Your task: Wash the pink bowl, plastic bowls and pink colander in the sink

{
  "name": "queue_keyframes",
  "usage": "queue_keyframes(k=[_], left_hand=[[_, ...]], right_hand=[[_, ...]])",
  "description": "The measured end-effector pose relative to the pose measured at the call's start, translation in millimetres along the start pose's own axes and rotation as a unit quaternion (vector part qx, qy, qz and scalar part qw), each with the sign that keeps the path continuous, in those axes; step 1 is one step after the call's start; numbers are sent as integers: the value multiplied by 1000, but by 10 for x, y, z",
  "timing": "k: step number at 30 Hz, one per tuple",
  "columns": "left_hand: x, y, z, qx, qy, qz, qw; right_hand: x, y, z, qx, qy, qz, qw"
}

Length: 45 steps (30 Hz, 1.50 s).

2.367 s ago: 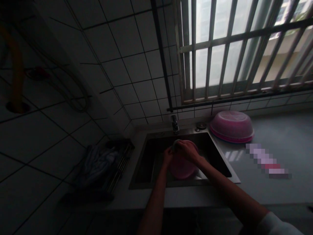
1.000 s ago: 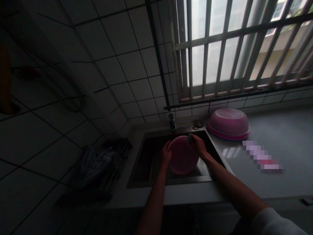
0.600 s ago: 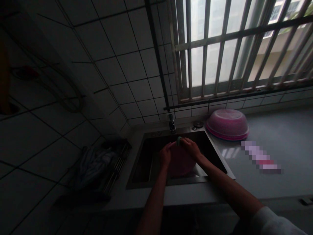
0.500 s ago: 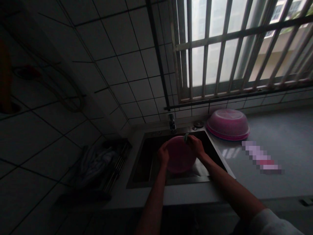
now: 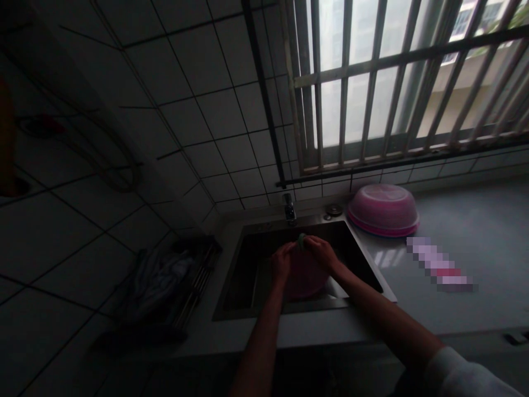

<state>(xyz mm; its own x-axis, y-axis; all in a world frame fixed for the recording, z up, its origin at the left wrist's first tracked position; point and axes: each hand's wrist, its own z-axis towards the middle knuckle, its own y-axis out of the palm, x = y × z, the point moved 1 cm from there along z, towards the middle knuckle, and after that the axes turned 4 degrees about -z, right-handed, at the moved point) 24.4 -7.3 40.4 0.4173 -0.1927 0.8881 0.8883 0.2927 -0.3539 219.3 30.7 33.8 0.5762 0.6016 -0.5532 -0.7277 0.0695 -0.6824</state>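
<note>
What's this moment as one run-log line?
left hand: grips pink basin | right hand: greenish pad at its rim | site: sink | counter: upturned basin

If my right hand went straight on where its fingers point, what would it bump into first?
Past the green pad in its grip, your right hand would likely meet your left hand at the rim of the pink basin, though depth is unclear.

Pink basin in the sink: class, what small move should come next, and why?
Probably slide the green pad along the rim of the pink basin, away from the left grip: the right grip holds the pad there, close beside the left.
</note>
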Motion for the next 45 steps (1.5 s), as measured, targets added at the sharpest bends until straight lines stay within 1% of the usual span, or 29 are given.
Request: queue_keyframes(k=[3,5,7,9,12,14,15,17,21,23,25,27,29,31,33,35,36,39,40,42,45], left_hand=[[-53,-63,25,86,-29,8,996],[-63,-82,32,113,-32,21,993],[-49,-73,29,103,-16,40,994],[-18,-39,20,58,8,60,996],[26,18,0,-22,37,79,996],[31,35,-6,-41,43,82,995],[22,36,-5,-41,43,82,995],[-19,25,7,-23,40,78,996],[-134,-32,49,74,23,52,996],[-153,-52,56,97,20,60,993],[-120,-52,44,95,28,99,990],[-45,-24,15,80,46,150,984],[43,26,-17,52,72,182,979],[109,78,-40,4,92,192,977],[128,96,-46,-19,85,193,977],[104,71,-39,-13,61,183,981],[82,46,-33,0,44,173,984],[23,-20,-22,49,-5,137,989],[17,-25,-22,56,-13,131,990],[35,-1,-29,42,-8,133,990],[92,72,-45,-13,15,154,988]], right_hand=[[220,-105,6,77,72,-16,994],[315,-135,-3,102,99,-28,990],[315,-112,-16,103,87,-35,990],[226,-44,-27,82,47,-33,995],[31,84,-30,29,-35,-19,999],[-48,133,-21,11,-65,-10,998],[-54,139,-14,8,-68,-6,998],[2,110,3,21,-48,-3,999],[271,-38,20,105,53,-14,993],[371,-89,13,123,86,-25,988],[391,-91,2,107,95,-41,989],[324,-43,-6,71,81,-56,993],[195,36,-7,33,49,-68,996],[57,111,0,3,7,-71,997],[-33,145,12,-14,-35,-63,997],[-35,122,22,-12,-48,-47,998],[-3,91,25,1,-35,-40,999],[141,-12,12,63,36,-29,997],[173,-30,3,77,51,-30,995],[178,-24,-14,78,50,-32,995],[68,60,-20,38,-8,-29,999]])
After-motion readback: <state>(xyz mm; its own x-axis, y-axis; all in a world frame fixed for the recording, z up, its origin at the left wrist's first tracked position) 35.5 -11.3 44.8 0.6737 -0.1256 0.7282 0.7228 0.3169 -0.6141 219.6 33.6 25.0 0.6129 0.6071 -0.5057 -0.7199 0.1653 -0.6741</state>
